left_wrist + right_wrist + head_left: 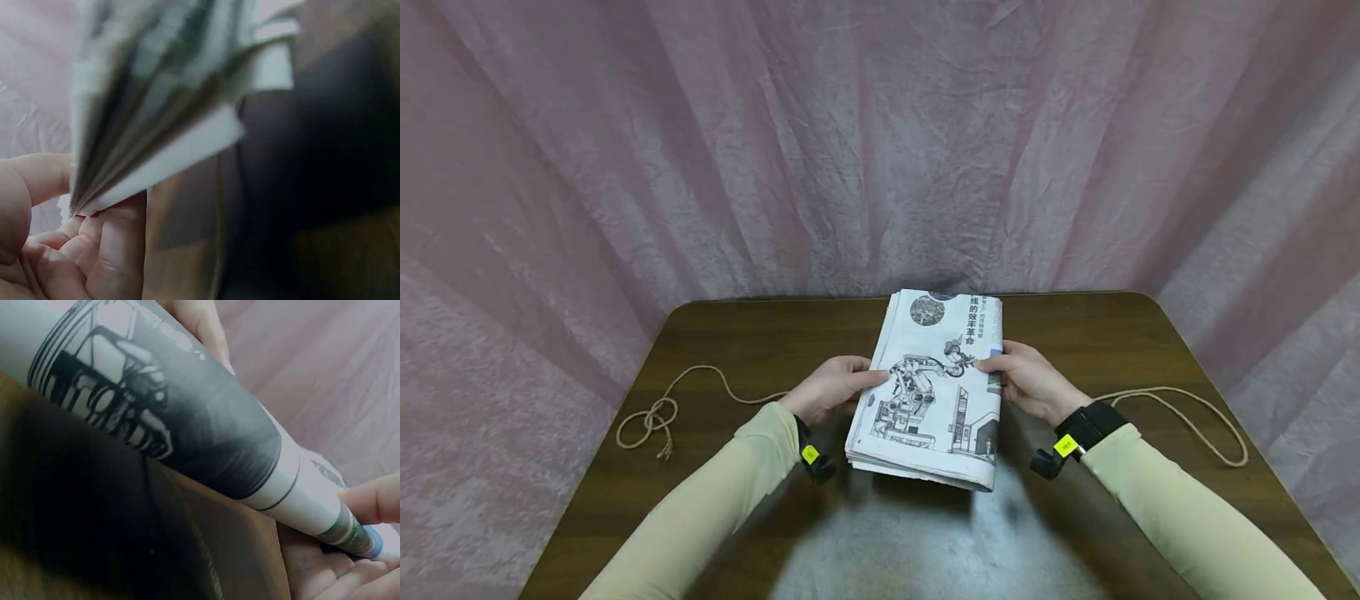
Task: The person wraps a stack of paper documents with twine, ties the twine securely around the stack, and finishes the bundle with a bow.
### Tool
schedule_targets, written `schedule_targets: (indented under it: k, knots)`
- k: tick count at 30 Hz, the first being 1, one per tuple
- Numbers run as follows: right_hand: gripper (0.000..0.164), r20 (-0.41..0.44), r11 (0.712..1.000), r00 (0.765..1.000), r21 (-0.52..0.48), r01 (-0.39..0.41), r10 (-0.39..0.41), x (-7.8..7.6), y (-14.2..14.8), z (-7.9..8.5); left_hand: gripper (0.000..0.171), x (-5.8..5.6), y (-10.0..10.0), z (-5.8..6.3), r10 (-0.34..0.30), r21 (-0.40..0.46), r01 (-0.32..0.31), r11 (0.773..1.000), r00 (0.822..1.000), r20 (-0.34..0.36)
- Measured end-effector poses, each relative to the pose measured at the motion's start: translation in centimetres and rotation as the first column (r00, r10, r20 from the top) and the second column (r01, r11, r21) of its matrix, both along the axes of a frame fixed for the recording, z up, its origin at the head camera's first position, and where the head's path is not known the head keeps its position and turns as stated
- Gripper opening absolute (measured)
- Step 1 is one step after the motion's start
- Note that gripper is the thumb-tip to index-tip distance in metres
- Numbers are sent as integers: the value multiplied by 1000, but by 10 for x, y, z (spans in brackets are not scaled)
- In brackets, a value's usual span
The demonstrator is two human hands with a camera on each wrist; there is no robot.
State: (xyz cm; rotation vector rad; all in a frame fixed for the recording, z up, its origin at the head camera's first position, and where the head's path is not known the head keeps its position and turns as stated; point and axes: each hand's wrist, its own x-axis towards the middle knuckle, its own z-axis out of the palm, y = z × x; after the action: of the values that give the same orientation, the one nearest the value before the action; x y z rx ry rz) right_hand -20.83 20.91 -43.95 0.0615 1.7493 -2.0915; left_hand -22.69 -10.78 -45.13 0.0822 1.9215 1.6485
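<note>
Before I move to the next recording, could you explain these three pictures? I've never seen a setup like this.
There is no machine here: a person works with bare hands. The wide picture comes from a camera on the head, looking forward and down. The two blurrier close-ups come from wrist cameras, one for each hand. The left hand and right hand hold a folded newspaper by its side edges, above the wooden table. Pale rope lies on the table to either side. Behind hangs a pink curtain.

pink curtain [880,150] behind | brown wooden table [1090,333], 2 rounded far corners | pale glare [917,542]
</note>
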Motion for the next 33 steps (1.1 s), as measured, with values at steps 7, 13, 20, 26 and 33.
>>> schedule_targets:
  k: [7, 13, 20, 26, 33]
  knots:
    - [54, 34, 998, 999, 57, 8, -10, -7, -4, -14, 31, 7, -2, -11, 59, -59, -62, 996, 997, -39]
    - [58, -26, 966, 1000, 258, 2, 4, -7, -9, -21, 33, 14, -5, -24, 61, -125, -70, 990, 995, -77]
    - [58, -75, 916, 997, 402, 18, 13, -10, -21, -27, 32, 18, -11, -29, 61, -178, -78, 981, 993, -99]
    - [60, -114, 872, 993, 487, 46, 12, -15, -24, -32, 34, 14, -11, -33, 75, -180, -99, 979, 988, -136]
    - [57, -181, 808, 983, 583, 83, 30, -18, -24, -42, 35, 15, -6, -36, 44, -219, -76, 973, 988, -147]
